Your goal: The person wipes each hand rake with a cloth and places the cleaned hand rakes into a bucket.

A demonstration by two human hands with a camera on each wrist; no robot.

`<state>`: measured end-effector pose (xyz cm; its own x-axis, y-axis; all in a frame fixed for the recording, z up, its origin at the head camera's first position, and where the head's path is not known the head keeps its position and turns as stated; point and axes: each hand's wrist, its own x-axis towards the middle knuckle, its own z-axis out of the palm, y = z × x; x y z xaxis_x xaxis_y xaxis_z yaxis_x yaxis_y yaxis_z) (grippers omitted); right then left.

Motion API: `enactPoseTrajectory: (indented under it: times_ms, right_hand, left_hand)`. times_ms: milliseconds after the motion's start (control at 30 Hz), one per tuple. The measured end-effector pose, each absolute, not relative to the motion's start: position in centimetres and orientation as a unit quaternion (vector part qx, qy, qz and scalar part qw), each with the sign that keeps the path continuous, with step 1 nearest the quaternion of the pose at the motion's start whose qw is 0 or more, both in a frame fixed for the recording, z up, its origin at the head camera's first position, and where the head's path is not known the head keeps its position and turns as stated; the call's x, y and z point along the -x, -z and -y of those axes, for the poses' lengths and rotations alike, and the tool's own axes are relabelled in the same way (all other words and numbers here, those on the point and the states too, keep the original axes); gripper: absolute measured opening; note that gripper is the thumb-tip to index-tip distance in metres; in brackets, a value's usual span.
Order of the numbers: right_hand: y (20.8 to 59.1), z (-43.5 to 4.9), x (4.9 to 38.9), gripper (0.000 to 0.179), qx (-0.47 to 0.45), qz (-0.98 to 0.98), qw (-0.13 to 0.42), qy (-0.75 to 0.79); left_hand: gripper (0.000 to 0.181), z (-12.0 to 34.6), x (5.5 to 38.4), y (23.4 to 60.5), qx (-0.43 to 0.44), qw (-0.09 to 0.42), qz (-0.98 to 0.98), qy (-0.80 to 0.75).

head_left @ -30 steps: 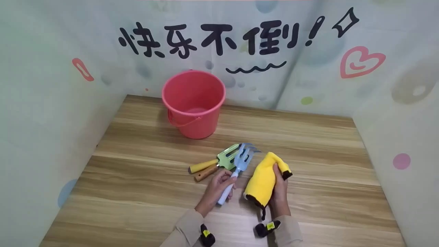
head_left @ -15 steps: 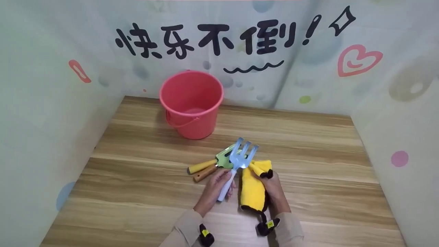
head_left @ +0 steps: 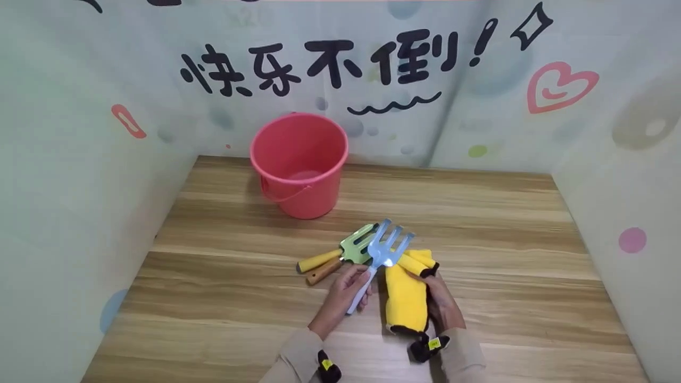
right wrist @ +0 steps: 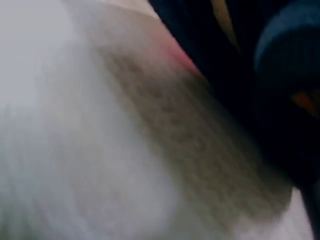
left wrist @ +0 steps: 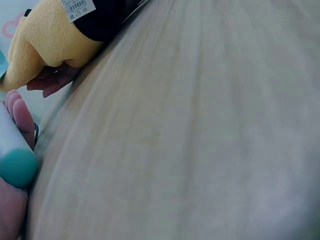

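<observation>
My left hand [head_left: 343, 295] grips the pale handle of a blue three-pronged hand rake [head_left: 380, 252], prongs up and away. The handle's teal end [left wrist: 19, 167] shows at the left wrist view's edge. With my right hand [head_left: 446, 306] I hold a yellow plush toy [head_left: 407, 300] with black ends, its far end folded over. A white barcode tag [left wrist: 79, 7] hangs on it in the left wrist view. The rake's prongs overlap the toy's top in the head view. Most of the right fingers are hidden by the toy. The right wrist view is blurred.
Two garden tools lie left of the rake on the wooden table [head_left: 223, 298]: a green slotted head [head_left: 355, 247], a yellow handle [head_left: 319, 261] and a brown handle [head_left: 323, 272]. A red bucket [head_left: 314, 197] stands at the back, near the printed cloth wall [head_left: 468, 122].
The rake has been turned so its prongs spread flat toward the camera. The plush toy has been turned in the right hand, its folded end now leaning nearer the rake.
</observation>
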<state>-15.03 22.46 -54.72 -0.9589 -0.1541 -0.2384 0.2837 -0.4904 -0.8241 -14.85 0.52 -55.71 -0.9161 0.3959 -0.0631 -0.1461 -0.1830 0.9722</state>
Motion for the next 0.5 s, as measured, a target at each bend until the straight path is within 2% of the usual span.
enactPoseTrajectory:
  times_ms: [133, 400, 500]
  right_hand:
    - [54.84, -22.78, 15.13, 0.038, -0.047, -0.461, 0.127, 0.877]
    - [54.86, -22.83, 14.64, 0.02, -0.145, -0.369, 0.068, 0.916]
    - [54.94, -22.98, 14.45, 0.015, -0.153, -0.344, 0.047, 0.925]
  left_hand:
    - [0.025, -0.59, 14.61, 54.77, -0.1, 0.181, -0.623, -0.754]
    - [0.029, -0.66, 14.87, 55.2, -0.083, 0.199, -0.654, -0.726]
    - [0.031, -0.74, 14.89, 55.33, -0.087, 0.198, -0.657, -0.722]
